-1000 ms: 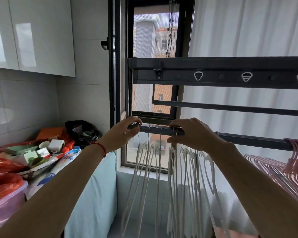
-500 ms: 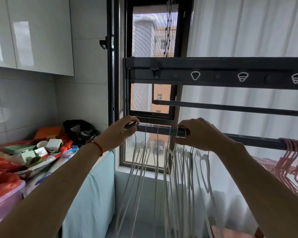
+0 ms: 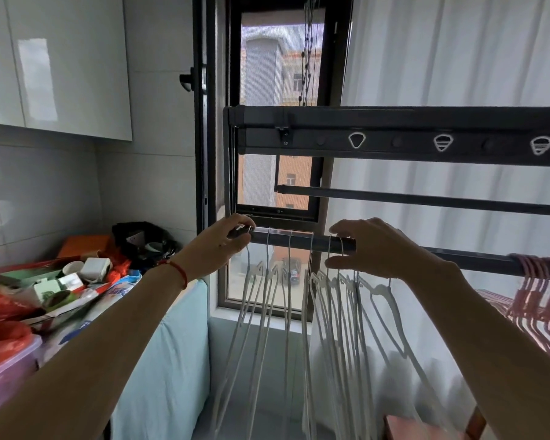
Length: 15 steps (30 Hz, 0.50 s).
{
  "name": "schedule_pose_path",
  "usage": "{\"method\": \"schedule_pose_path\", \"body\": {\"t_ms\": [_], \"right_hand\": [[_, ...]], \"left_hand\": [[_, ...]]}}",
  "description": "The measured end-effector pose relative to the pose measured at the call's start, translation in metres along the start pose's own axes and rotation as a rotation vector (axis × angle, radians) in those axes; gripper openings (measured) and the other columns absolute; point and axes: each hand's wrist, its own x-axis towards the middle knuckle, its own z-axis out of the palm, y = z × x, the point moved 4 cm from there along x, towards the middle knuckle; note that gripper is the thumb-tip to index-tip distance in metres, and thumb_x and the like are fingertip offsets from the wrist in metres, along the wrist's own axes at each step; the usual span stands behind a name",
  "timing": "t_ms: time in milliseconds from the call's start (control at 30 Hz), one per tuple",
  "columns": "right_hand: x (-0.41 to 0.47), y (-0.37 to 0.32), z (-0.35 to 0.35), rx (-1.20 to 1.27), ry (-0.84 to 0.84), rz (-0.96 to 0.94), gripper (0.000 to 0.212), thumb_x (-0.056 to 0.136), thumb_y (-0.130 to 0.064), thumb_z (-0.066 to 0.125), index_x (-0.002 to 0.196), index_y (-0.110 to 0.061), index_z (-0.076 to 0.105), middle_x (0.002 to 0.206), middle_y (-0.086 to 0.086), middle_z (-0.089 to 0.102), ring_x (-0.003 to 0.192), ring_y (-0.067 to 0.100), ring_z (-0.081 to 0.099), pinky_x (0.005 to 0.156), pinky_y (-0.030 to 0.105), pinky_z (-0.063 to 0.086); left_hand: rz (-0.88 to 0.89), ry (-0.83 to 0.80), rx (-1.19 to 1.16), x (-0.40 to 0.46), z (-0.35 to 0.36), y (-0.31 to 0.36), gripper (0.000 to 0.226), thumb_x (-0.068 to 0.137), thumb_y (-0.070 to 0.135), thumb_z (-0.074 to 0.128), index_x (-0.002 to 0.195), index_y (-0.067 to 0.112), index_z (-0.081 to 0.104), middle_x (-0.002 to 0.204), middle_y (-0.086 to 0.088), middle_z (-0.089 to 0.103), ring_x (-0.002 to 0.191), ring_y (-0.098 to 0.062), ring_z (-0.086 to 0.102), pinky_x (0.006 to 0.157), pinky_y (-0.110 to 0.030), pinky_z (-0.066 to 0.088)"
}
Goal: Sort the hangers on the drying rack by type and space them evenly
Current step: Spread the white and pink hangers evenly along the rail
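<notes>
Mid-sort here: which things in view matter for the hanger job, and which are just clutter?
Job: white hangers, pink hangers, rack bar, left hand, right hand.
Clutter: orange box, black bag, red bags, white curtain.

Home laundry balcony, drying rack (image 3: 394,117), curtain (image 3: 458,52), tiled wall (image 3: 38,192)

Glossy white cabinets (image 3: 54,61) fill the upper left of the frame. Lower left sits a cluttered heap of boxes (image 3: 61,287) (red plastic bags among them), while a white curtain (image 3: 458,52) covers the right, beside the dark-framed window (image 3: 280,58).

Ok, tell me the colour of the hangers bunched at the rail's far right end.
Pink hangers, clearest in the head view.
</notes>
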Motion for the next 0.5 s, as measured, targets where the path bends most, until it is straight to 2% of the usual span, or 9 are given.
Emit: {"method": "schedule_pose_path", "body": {"t_ms": [100,267,400,500], "right_hand": [[-0.004,0.005,-0.005,0.014,0.016,0.005,0.059,0.08,-0.049,0.076,0.128,-0.021,0.059,0.12,-0.005,0.068,0.089,0.005,0.057,0.074,0.021,0.047],[-0.009,0.008,-0.008,0.065,0.041,-0.018,0.052,0.079,-0.046,0.079,0.123,-0.027,0.059,0.118,-0.009,0.07,0.089,0.003,0.061,0.074,0.017,0.049],[-0.011,0.01,-0.008,0.065,0.049,-0.017,0.05,0.078,-0.047,0.079,0.12,-0.028,0.058,0.115,-0.01,0.069,0.093,0.01,0.068,0.078,0.025,0.055],[-0.01,0.006,-0.007,0.046,0.078,-0.02,0.061,0.077,-0.055,0.076,0.129,-0.029,0.055,0.12,-0.01,0.069,0.091,0.008,0.067,0.078,0.026,0.054]], "left_hand": [[0.006,0.0,0.006,0.001,0.001,0.001,0.024,0.102,0.024,0.05,0.125,0.019,0.051,0.102,0.013,0.054,0.088,-0.003,0.06,0.067,-0.006,0.05],[-0.001,0.002,0.024,0.0,0.001,0.0,0.024,0.102,0.026,0.05,0.125,0.022,0.05,0.102,0.013,0.056,0.087,-0.001,0.06,0.064,-0.009,0.051],[0.005,0.008,0.041,0.001,0.001,-0.001,0.027,0.102,0.026,0.05,0.128,0.019,0.051,0.108,0.003,0.058,0.089,-0.002,0.061,0.067,-0.011,0.054],[0.003,0.014,0.037,0.001,0.001,-0.002,0.028,0.102,0.026,0.05,0.128,0.018,0.051,0.107,0.0,0.059,0.09,-0.005,0.061,0.07,-0.01,0.054]]}}
